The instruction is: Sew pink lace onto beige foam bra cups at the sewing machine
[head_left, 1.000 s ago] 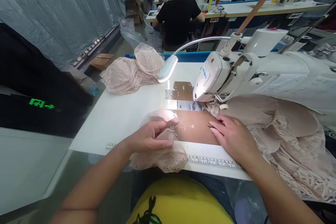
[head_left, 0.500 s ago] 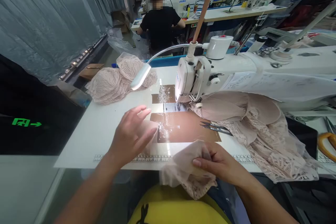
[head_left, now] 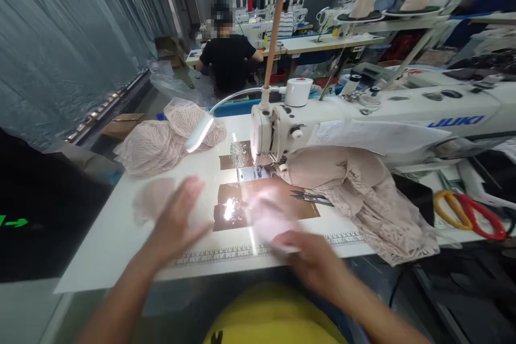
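View from the worker's head, looking down at a white table with a white sewing machine.

The left hand hovers in front and to the left of the machine's needle, fingers spread wide and holding nothing. A flat beige lace piece lies on the table just beyond that hand, further left of the machine. The left hand is much the nearer one to it.

The right hand is at the table's front edge, straight in front of the needle. It seems closed on the near edge of a pale cloth piece, though motion blur smears the fingers. That piece reaches from the hand up and leftward, toward the needle.

Small snips lie just right of the needle, beside a heap of beige cloth under the machine's arm. A pile of lace sits behind and left of the machine. Another person works far behind it.
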`<state>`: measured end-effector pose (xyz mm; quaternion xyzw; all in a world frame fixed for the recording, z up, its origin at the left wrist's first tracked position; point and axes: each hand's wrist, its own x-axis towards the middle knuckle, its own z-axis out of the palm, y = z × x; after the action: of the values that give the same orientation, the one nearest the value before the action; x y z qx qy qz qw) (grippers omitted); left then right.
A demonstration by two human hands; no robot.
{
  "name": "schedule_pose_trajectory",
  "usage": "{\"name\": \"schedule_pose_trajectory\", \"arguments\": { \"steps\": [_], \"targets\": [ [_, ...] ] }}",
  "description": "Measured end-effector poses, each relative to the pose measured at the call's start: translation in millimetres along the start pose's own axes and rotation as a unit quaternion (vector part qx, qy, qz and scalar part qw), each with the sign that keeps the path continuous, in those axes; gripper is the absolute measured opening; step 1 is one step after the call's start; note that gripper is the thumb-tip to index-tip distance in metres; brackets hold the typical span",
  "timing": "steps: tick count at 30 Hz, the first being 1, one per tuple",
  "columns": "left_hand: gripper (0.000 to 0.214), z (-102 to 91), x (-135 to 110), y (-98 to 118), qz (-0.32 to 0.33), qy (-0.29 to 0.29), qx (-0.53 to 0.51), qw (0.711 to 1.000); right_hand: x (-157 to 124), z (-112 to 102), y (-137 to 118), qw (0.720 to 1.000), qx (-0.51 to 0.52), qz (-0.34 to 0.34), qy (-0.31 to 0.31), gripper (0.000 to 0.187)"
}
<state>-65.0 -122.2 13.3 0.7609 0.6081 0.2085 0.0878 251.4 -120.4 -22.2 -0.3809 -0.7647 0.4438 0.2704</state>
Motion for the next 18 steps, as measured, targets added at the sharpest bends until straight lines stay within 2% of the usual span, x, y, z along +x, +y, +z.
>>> {"name": "schedule_pose_trajectory", "arguments": {
  "steps": [2,3,5,6,8,10,12,14,16,18],
  "targets": [
    [0.080,5.6,-9,42,0.025,-0.140,-0.151,0.978,23,22,-20,0.997,0.018,-0.063,-0.048,0.015],
    [0.073,10.5,-13,60,0.030,-0.193,-0.212,0.958,28,31,-28,0.991,0.021,-0.123,-0.041,0.016],
    [0.042,21.5,-19,83,0.009,-0.214,-0.294,0.931,31,40,-40,0.974,-0.036,-0.224,-0.005,0.015],
    [0.029,26.2,-21,86,-0.001,-0.205,-0.320,0.925,31,40,-45,0.961,-0.083,-0.264,0.016,0.017],
    [0.016,31.9,-21,78,-0.034,-0.147,-0.340,0.928,30,31,-52,0.932,-0.176,-0.314,0.047,0.023],
    [0.016,32.1,-19,59,-0.092,-0.056,-0.321,0.941,27,14,-58,0.911,-0.229,-0.336,0.074,0.028],
    [0.021,28.2,-17,39,-0.157,0.027,-0.269,0.950,23,-1,-63,0.902,-0.243,-0.338,0.112,0.027],
    [0.027,22.9,-16,24,-0.201,0.080,-0.217,0.952,20,-11,-66,0.895,-0.229,-0.347,0.161,0.019],
    [0.031,19.0,-18,22,-0.221,0.069,-0.217,0.948,21,-13,-65,0.897,-0.179,-0.344,0.214,0.010],
    [0.038,18.4,-23,31,-0.218,-0.031,-0.304,0.927,27,-9,-60,0.922,-0.095,-0.289,0.241,0.007]
  ]
}}
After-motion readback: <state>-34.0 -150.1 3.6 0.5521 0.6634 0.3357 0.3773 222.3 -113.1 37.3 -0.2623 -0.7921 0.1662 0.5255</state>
